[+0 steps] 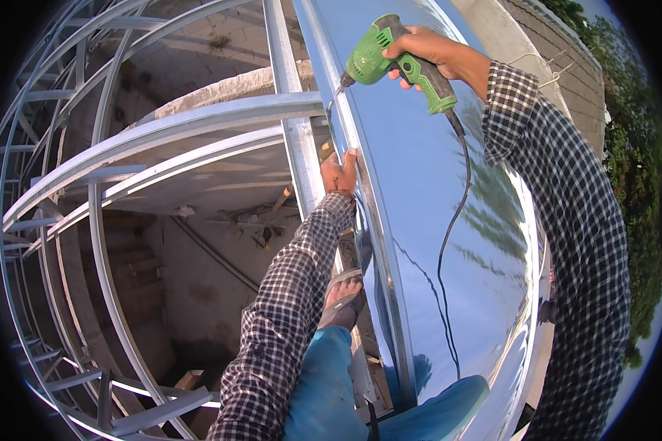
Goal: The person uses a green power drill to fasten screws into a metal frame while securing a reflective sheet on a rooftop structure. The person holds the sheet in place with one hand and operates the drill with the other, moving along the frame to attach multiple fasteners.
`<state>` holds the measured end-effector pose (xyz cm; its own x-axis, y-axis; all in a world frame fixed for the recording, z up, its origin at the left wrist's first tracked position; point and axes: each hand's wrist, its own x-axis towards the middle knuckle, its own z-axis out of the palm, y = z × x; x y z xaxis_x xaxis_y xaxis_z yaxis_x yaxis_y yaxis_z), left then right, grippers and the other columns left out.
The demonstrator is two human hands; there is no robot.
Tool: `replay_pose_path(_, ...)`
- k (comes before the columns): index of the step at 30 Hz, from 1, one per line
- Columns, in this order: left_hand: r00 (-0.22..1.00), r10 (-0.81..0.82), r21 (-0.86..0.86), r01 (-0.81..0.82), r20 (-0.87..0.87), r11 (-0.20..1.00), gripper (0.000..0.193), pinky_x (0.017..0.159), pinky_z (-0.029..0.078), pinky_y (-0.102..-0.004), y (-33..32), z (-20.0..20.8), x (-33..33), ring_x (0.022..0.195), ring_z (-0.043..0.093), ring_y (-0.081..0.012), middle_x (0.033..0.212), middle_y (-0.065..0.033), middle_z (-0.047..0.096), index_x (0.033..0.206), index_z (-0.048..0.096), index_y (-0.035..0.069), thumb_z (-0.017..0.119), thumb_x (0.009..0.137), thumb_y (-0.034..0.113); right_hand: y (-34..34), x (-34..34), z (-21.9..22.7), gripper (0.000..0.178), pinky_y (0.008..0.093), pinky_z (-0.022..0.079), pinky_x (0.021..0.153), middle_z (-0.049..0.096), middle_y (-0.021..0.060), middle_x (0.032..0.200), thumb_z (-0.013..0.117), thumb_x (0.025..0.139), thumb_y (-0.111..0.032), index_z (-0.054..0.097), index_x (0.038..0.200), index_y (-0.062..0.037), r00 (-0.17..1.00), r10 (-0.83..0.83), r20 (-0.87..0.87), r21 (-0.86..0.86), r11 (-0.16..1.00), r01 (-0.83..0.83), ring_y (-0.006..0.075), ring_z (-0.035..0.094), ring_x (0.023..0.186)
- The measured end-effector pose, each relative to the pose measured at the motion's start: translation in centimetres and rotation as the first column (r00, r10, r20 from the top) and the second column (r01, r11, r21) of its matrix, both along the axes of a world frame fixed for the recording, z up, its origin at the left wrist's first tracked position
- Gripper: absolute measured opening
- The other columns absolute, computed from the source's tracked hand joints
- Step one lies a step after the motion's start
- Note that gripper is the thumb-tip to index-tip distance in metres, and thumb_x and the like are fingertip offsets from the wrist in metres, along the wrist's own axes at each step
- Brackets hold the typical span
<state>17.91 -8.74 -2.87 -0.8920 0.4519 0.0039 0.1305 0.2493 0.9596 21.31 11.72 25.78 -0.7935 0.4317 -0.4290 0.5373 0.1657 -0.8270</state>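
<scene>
In my right hand (443, 53) is a green and black corded electric drill (368, 57), with my fingers wrapped round its handle. The drill's tip points down and left, at the raised metal rib (357, 136) along the edge of a shiny, mirror-like metal sheet (434, 198). Below the tip, my left hand (338, 174) grips this ribbed edge, its thumb on the rib and the other fingers mostly hidden. Beside that hand runs a long silver metal channel (294, 151). Whether the tip touches a screw is too small to tell.
A frame of curved metal beams (162, 128) spans the left side, with a drop to a floor (221, 272) far below. The drill's black cord (449, 228) trails down the sheet. My sandalled foot (342, 294) stands near the sheet's edge. A tiled roof (566, 59) lies at upper right.
</scene>
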Motion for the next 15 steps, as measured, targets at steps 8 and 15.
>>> replay_pose_path(8, 0.995, -0.036, -0.035, 0.040, 0.096, 0.999, 0.041, 0.064, 0.049, -0.0422, -0.3, 0.6, 0.0, 0.065, 0.063, -0.0259, 0.070, -0.0188, 0.066, 0.091, 0.068, -0.007, 0.065, 0.092, 0.034, 1.0, -1.0, 0.6, 0.045, 0.0299, 0.052, 0.042, 0.066, 0.0095, 0.080, 0.064, 0.087, -0.032, 0.053, 0.119, -0.0016, 0.994, 0.082, 0.077, 0.066, 0.994, -0.087, 0.0156, 0.065, 0.059)
replay_pose_path(15, 0.998, -0.046, -0.071, 0.048, 0.034, 0.996, 0.042, 0.063, 0.049, -0.0424, -0.9, 0.8, -0.3, 0.064, 0.063, -0.0267, 0.070, -0.0193, 0.066, 0.092, 0.067, -0.007, 0.063, 0.093, 0.034, -0.1, -2.3, 2.2, 0.053, 0.0302, 0.054, 0.046, 0.064, 0.0098, 0.076, 0.066, 0.089, -0.046, 0.061, 0.110, 0.0020, 0.953, 0.227, 0.202, 0.258, 0.926, -0.275, 0.0161, 0.065, 0.059)
